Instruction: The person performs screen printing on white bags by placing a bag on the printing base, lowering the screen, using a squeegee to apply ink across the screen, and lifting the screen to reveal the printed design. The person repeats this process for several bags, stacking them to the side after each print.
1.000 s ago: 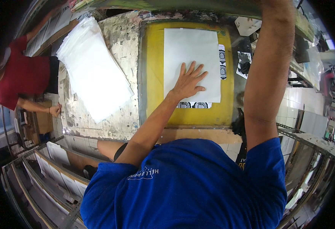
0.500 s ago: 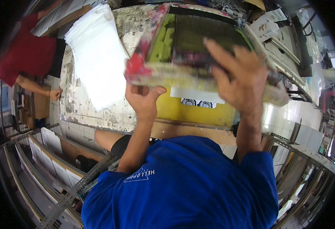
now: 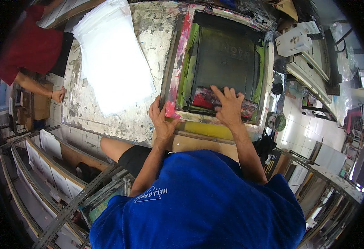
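A screen-printing frame [image 3: 180, 76] with red-stained wooden edges lies flat on the worktable, its dark mesh bordered in green. My left hand [image 3: 163, 123] grips the frame's near left corner, thumb along the near edge. Across the near end of the mesh rests a squeegee [image 3: 201, 98] smeared with red and black ink. My right hand [image 3: 229, 108] is on the squeegee, fingers over its far side; its thumb is partly hidden. A yellow board [image 3: 206, 130] shows under the frame's near edge, and the frame covers the rest of it.
Left of the frame, a fanned stack of white sheets [image 3: 115, 62] lies on the stained worktable [image 3: 80, 110]. A person in a red shirt [image 3: 32, 54] stands at the far left. On the right are a white container [image 3: 293, 43] and a round pot [image 3: 278, 122]. Racks [image 3: 61, 170] stand lower left.
The frame was raised and tilted, with a printed sheet visible on the yellow board beneath. It has come down flat and hides that sheet. Both hands moved down with it.
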Action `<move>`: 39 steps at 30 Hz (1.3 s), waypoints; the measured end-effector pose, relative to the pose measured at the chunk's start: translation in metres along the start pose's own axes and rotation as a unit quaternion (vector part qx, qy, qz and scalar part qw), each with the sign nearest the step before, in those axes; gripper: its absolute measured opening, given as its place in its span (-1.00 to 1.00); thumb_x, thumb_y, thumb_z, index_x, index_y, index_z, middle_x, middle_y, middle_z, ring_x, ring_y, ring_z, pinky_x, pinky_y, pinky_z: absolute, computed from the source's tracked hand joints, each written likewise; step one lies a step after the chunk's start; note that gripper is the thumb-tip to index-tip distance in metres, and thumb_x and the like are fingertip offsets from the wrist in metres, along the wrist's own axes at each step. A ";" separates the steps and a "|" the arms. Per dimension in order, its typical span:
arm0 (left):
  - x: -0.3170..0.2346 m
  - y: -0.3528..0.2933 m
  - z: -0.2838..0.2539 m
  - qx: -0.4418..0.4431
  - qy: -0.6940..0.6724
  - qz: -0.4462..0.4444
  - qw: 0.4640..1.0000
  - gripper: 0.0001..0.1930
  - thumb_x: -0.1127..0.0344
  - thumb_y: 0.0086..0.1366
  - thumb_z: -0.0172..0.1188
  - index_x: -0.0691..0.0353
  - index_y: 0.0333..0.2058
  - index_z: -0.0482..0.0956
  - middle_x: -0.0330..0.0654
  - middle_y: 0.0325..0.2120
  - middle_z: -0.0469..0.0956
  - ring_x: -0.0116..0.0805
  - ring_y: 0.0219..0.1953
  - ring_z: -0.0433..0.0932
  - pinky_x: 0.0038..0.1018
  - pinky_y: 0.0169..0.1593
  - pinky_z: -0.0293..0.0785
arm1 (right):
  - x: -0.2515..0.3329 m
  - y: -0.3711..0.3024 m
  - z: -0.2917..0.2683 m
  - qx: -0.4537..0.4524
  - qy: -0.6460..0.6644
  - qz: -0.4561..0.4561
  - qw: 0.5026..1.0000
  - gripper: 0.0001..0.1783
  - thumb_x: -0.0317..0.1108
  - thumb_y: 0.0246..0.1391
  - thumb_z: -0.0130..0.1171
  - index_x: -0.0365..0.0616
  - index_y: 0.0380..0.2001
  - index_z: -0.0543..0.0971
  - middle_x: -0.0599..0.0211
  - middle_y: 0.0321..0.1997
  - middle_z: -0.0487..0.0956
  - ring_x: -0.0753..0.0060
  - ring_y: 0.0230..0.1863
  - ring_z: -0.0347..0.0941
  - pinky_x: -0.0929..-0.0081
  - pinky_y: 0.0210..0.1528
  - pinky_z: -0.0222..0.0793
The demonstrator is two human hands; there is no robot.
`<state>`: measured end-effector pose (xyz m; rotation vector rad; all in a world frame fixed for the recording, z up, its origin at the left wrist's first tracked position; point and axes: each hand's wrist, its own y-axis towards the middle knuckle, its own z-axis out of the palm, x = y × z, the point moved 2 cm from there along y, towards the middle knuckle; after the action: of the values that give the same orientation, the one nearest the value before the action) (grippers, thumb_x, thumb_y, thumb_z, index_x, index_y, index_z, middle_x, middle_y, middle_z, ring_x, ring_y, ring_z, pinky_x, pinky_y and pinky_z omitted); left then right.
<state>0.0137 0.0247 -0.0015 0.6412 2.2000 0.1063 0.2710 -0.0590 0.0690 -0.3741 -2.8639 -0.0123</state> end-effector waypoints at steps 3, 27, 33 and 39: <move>-0.001 -0.002 -0.002 0.007 -0.004 -0.026 1.000 -0.14 0.17 -0.26 0.63 0.21 0.14 0.58 0.07 0.38 0.23 0.15 0.35 0.15 -0.02 0.38 0.11 | -0.025 0.032 0.009 -0.056 0.026 -0.001 0.998 -0.02 -0.42 -0.42 0.37 0.20 0.29 0.47 0.19 -0.06 0.44 0.11 0.07 0.33 -0.04 0.14 0.10; 0.004 -0.007 -0.006 0.040 -0.030 -0.011 0.999 -0.20 0.01 0.01 0.50 0.24 0.21 0.51 0.13 0.24 0.32 0.11 0.32 0.21 -0.02 0.35 0.12 | -0.169 0.341 -0.002 -0.166 -0.132 -0.023 0.977 -0.05 -0.10 -0.02 0.30 0.44 0.47 0.20 0.11 0.31 0.39 -0.02 0.28 0.25 -0.29 0.27 0.00; 0.001 -0.009 -0.006 0.031 -0.067 -0.047 0.996 -0.12 0.16 -0.14 0.57 0.27 0.23 0.49 0.06 0.13 0.38 0.06 0.22 0.26 -0.07 0.32 0.13 | -0.133 0.288 -0.046 -0.224 -0.154 0.012 0.962 0.03 -0.22 0.00 0.25 0.23 0.54 0.04 -0.15 0.44 0.27 -0.23 0.42 0.15 -0.41 0.36 -0.03; 0.012 -0.023 0.001 -0.057 -0.164 -0.067 0.982 -0.15 0.18 -0.13 0.61 0.32 0.18 0.49 0.05 0.09 0.37 0.06 0.19 0.27 -0.09 0.29 0.16 | -0.049 0.062 -0.130 0.002 0.076 -0.026 0.997 -0.03 -0.15 0.10 0.26 0.14 0.53 0.07 -0.26 0.50 0.17 -0.48 0.48 0.03 -0.30 0.43 -0.01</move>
<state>-0.0016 0.0102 -0.0172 0.4112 1.8961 0.0515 0.3644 -0.0164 0.1812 -0.2840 -2.7221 -0.0441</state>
